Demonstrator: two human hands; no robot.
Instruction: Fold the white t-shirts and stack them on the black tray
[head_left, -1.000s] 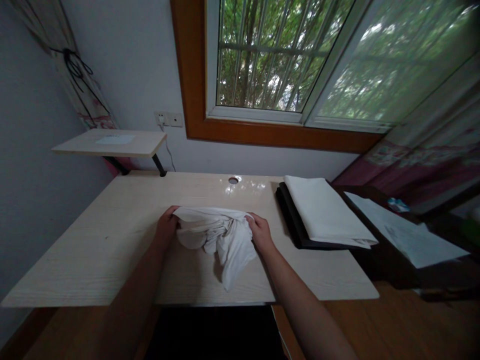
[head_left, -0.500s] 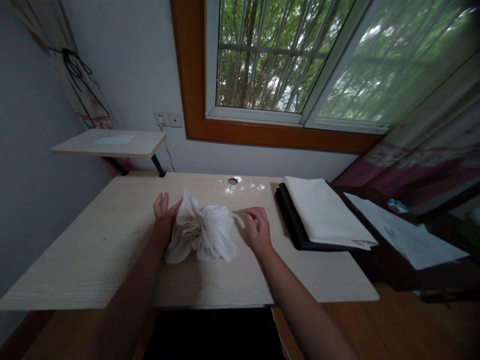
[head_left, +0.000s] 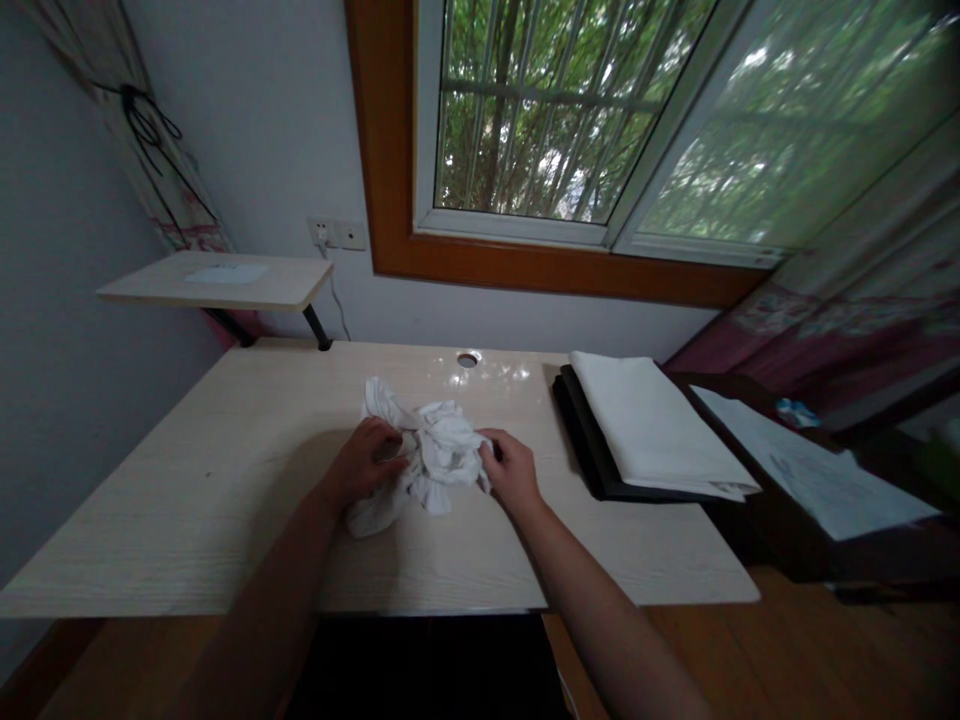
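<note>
A crumpled white cloth (head_left: 446, 445) lies bunched on the light wooden desk, with one end sticking up at the back left and another flap spreading towards the front. My left hand (head_left: 366, 462) is at its left side, thumb and fingers curved and closing on a fold near the middle. On the opposite side, my right hand (head_left: 513, 468) pinches the cloth's right edge between thumb and fingers. Some of the fingertips are lost in the folds.
To the right, a folded white sheet (head_left: 645, 420) rests on a black folded item (head_left: 581, 440). A raised shelf (head_left: 157, 278) stands at the back left. Behind the cloth is a round cable hole (head_left: 468, 360). Papers (head_left: 817, 470) lie on a dark surface at far right.
Both hands have moved in onto the cloth; the left went right and slightly down, and the right now holds the edge. The cloth has become more tightly bunched.
</note>
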